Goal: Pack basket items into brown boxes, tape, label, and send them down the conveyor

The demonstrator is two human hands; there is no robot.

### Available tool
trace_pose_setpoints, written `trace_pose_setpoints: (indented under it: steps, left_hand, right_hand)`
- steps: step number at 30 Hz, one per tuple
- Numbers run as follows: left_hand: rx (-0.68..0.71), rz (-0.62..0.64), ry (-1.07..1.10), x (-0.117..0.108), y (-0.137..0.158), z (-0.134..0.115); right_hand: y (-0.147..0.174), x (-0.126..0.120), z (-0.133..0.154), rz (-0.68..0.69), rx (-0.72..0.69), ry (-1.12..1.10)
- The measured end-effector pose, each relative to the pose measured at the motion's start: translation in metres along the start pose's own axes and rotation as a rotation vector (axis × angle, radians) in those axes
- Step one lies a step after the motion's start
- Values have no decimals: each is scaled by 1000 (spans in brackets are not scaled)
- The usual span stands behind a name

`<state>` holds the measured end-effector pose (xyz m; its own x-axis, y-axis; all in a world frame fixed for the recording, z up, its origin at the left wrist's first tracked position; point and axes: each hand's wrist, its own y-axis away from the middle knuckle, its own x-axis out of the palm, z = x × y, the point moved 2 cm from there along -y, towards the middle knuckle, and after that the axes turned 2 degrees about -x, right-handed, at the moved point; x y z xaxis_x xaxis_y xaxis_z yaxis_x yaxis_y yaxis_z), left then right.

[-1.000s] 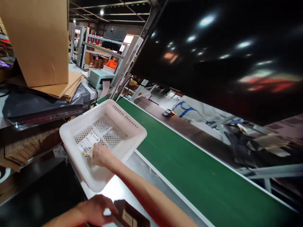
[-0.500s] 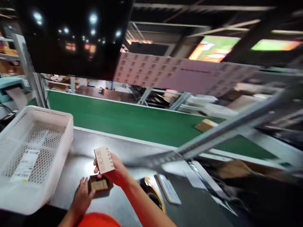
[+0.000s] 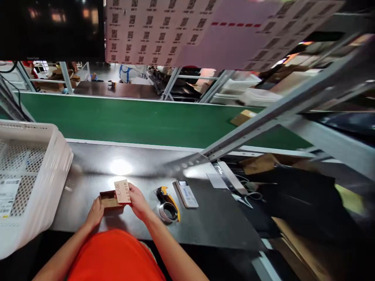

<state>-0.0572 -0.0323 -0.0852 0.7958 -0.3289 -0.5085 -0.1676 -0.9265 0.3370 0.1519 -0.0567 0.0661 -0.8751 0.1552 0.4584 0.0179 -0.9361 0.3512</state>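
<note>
My right hand (image 3: 137, 201) is closed on a small cream-coloured box (image 3: 122, 191) printed with brown lettering. It is held just over the right end of an open brown cardboard box (image 3: 108, 201) on the metal table and hides that end. My left hand (image 3: 96, 212) grips the cardboard box at its left side, fingers along the wall. The brown inside shows at the left; whatever lies under the cream box is hidden.
A tape dispenser (image 3: 168, 207) and a phone (image 3: 186, 194) lie right of my hands on the metal table (image 3: 140, 168). A white plastic crate (image 3: 55, 175) stands at the left. Beyond runs a green conveyor belt (image 3: 131, 121) carrying a parcel (image 3: 243, 117). A slanted metal post (image 3: 252, 128) rises at the right.
My right hand has lowered the cream box toward the open cardboard box's right end. My left hand stays at its left side. The view has turned, shifting the crate leftward.
</note>
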Motion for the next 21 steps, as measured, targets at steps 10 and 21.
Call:
trace_pose_setpoints:
  steps: [10,21]
  left_hand:
    - [-38,-3,56,2,9,-2]
    - [154,170,682,-24,82,-127]
  right_hand:
    - [-11,-19,-37,-97,15,261]
    - [30,15,3,-104,-526,801]
